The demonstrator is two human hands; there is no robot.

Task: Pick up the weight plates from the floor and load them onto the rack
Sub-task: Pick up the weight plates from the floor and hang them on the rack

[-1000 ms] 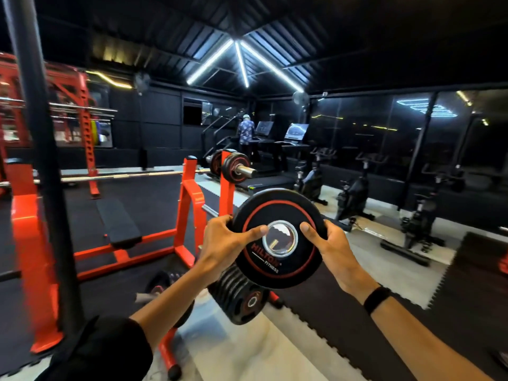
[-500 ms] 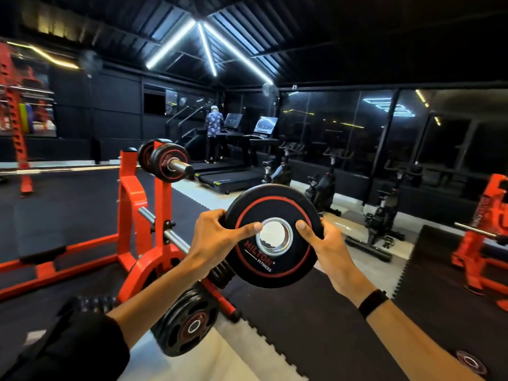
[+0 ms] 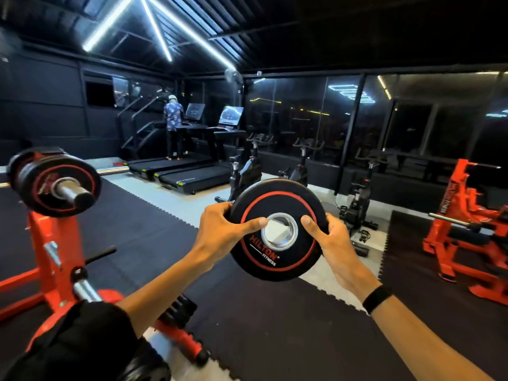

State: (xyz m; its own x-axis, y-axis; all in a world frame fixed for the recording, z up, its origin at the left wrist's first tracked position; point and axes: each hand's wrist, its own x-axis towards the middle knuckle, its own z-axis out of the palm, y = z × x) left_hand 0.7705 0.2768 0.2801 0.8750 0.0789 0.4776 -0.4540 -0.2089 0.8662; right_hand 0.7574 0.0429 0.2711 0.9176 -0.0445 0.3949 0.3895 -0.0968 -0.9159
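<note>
A black weight plate (image 3: 277,259) with a red ring and a steel centre hole is held upright at chest height in front of me. My left hand (image 3: 220,235) grips its left edge with the thumb across the face. My right hand (image 3: 334,243) grips its right edge, thumb beside the hole. The orange rack (image 3: 59,251) stands at the left. On it, a barbell sleeve (image 3: 72,192) carries black plates (image 3: 52,185) at its upper end. More plates (image 3: 178,309) sit on a low peg of the rack behind my left forearm.
Another orange machine (image 3: 464,224) stands at the right on black matting. Spin bikes (image 3: 357,204) and treadmills (image 3: 187,174) line the far side, and a person stands on one treadmill (image 3: 173,127). Black foam mats cover the floor around me.
The view has swung right and closer to the rack, so the loaded barbell end now sits at the far left. Both hands keep the same grip on the plate.
</note>
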